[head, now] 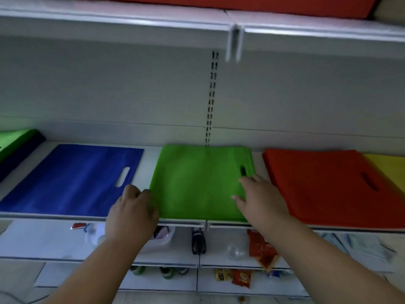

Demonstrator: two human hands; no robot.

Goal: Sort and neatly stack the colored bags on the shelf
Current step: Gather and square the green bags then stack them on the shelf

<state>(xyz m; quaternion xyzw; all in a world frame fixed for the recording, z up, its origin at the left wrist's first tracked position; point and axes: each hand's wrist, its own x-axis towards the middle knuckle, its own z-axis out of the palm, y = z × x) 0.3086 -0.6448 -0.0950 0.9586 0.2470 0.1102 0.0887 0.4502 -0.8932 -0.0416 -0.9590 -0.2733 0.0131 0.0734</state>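
While I square the green stack (197, 183) mid-shelf, between the blue bags (72, 178) and red bags (324, 183), my left hand (131, 213) curls shut against its left edge. My right hand (260, 198) lies open on top, steadying it. Packets on the lower shelves are too blurred to read.

yellow bag (390, 170) cropped at right edge, lower-shelf clutter (258, 251) blurred

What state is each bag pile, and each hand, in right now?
Blue bags: lying flat, untouched.
Green bags: flat stack, both hands on it.
Red bags: lying flat, untouched.
Yellow bag: partly under the red.
Left hand: gripping the green stack's left edge.
Right hand: open, fingers spread on top.
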